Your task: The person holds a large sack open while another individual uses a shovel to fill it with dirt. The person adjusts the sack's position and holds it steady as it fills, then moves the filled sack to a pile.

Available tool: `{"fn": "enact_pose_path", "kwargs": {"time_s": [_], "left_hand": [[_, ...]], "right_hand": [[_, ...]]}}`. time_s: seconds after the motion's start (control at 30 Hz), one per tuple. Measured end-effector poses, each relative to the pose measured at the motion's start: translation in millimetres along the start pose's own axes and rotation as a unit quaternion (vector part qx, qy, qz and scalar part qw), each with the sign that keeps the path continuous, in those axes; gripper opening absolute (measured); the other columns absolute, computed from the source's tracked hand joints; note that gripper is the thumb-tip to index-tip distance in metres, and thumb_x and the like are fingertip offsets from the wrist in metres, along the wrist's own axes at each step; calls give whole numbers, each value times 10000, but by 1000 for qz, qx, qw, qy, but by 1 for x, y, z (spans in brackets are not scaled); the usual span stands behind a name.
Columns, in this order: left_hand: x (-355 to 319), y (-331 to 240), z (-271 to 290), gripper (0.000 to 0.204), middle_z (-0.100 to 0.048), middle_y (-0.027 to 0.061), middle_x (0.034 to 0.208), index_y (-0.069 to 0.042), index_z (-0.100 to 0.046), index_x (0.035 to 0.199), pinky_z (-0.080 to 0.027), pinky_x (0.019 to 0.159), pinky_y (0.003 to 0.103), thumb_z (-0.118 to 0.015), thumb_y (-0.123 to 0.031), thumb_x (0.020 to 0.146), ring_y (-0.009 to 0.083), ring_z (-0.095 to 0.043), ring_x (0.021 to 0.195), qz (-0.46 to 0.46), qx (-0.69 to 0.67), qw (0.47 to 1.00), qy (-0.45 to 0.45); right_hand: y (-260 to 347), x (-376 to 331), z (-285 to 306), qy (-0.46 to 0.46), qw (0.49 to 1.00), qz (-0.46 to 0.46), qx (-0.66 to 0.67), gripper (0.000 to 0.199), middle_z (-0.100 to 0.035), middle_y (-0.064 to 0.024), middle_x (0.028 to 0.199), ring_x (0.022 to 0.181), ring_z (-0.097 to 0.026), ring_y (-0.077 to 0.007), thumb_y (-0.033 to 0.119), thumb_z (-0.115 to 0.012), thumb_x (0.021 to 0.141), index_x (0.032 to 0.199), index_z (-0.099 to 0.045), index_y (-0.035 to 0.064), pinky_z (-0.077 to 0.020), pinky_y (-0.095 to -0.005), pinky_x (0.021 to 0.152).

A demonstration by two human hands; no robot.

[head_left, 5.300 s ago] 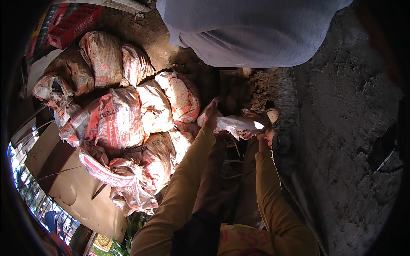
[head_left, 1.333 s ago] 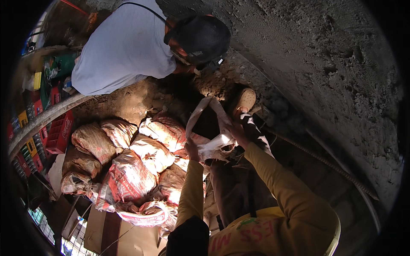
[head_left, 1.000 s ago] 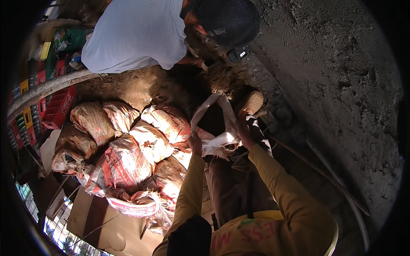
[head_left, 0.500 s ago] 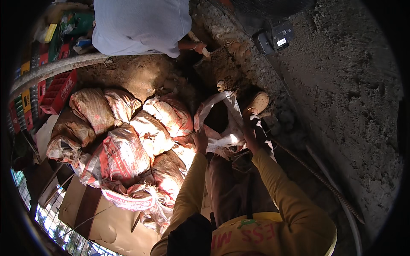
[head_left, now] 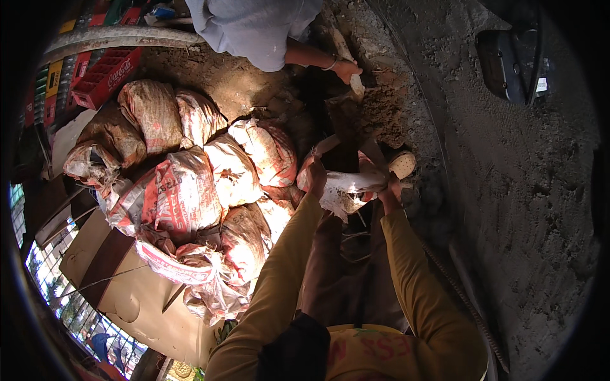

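An open woven sack (head_left: 348,183), white with red parts, hangs between my two hands in front of my legs. My left hand (head_left: 316,178) is closed on the left side of its rim. On the right side, my right hand (head_left: 391,190) grips the rim too. The sack's mouth faces away from me, toward a co-worker's hand (head_left: 346,68) closed round a pale handle (head_left: 357,86). Below that handle a dark, broad tool blade (head_left: 342,114) reaches toward the sack's mouth. Deep shadow hides the inside of the sack.
Several filled, dirt-stained sacks (head_left: 181,193) are piled at my left. Red bottle crates (head_left: 107,77) stand at the far left beside a curved pale pipe (head_left: 121,37). Loose soil (head_left: 384,117) lies beyond my sack. A rough grey wall (head_left: 508,190) rises at the right.
The co-worker's hand has come nearer, bringing the tool blade to the sack's mouth. The sack's opening, round and facing up before, now tips away from me. My view has shifted.
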State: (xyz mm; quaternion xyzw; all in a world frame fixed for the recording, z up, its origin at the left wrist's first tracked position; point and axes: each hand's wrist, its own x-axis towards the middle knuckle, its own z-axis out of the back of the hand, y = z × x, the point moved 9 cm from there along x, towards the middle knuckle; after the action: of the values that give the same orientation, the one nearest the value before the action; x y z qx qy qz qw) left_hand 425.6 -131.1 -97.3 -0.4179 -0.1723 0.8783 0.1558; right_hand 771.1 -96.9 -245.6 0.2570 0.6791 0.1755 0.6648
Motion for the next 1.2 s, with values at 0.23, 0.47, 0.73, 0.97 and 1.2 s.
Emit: {"fn": "enact_pose_path", "kwargs": {"time_s": [0.23,0.47,0.73,0.97,1.2], "left_hand": [[24,95,37,575,-627,190,749,36,-610,889,-441,688,410,-287,-431,972,275,-605,742,-6,39,998,-51],[14,59,17,525,-638,209,749,48,-614,861,-440,678,421,-304,-355,988,321,-627,738,-112,66,989,-68],[3,39,32,524,-602,300,821,58,-580,830,-433,695,491,-294,-355,979,450,-588,818,-36,-94,995,-22],[27,67,30,490,-618,262,796,61,-594,942,-444,677,438,-334,-352,977,364,-606,711,-44,22,997,-57],[12,55,19,396,-624,246,784,16,-587,969,-466,674,440,-342,-295,976,350,-629,754,27,-111,992,-49]], "right_hand": [[-24,-54,-88,18,700,-62,-711,246,-593,-44,1037,925,-574,-188,271,-578,896,1041,-563,73,-501,-369,713],[-6,-84,-64,-80,755,161,-631,385,-593,-25,1036,999,-542,-229,448,-548,819,1064,-575,152,-266,-582,722],[18,-31,-39,-113,681,214,-691,548,-594,-2,1036,1083,-505,-276,650,-515,731,1090,-588,243,2,-825,731],[55,-28,-85,-77,948,122,-283,380,-604,-17,1004,980,-541,-236,448,-552,797,1044,-588,163,-211,-620,711],[98,-12,-63,-171,959,124,-188,289,-634,-83,965,771,-600,-214,255,-573,899,1040,-595,4,-481,-361,640]]}}
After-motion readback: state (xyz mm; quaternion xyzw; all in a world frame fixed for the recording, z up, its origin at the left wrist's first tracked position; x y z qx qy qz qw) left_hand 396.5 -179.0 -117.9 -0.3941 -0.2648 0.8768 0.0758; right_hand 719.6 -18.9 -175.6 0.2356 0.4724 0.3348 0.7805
